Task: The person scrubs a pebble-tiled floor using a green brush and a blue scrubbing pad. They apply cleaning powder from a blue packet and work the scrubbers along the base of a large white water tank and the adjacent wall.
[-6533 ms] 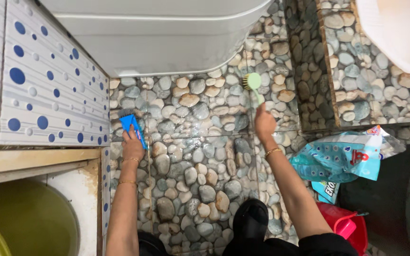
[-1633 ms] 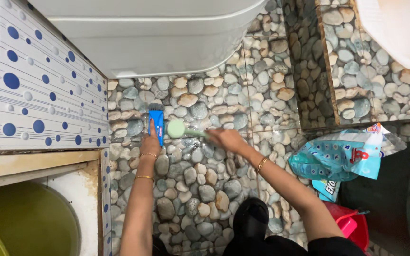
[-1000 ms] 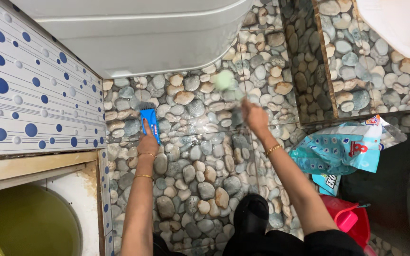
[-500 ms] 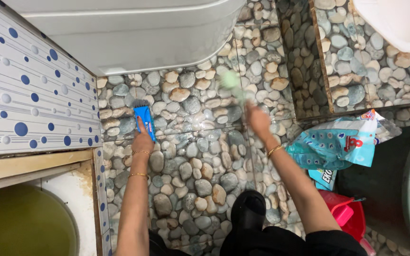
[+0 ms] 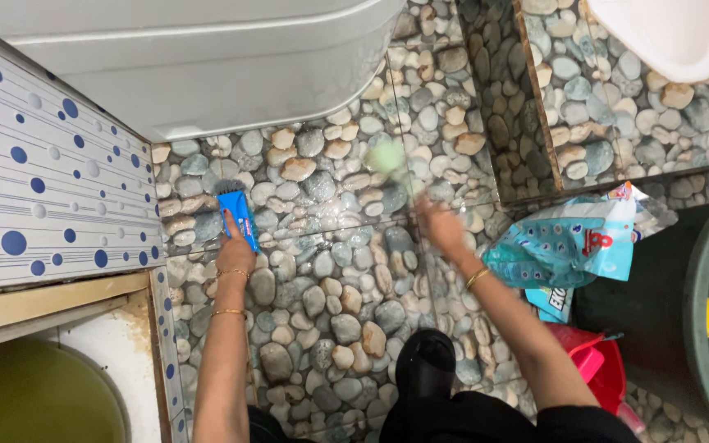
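On pebble floor, left hand (image 5: 235, 253) gripping blue brush (image 5: 238, 212), right hand (image 5: 441, 230) grasping blurred green scrubber (image 5: 387, 157).

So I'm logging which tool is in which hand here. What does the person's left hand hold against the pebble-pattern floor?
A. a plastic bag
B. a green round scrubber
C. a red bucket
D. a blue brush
D: the left hand has its grip on a blue brush pressed to the pebble floor, while the blurred right hand swings the green scrubber.
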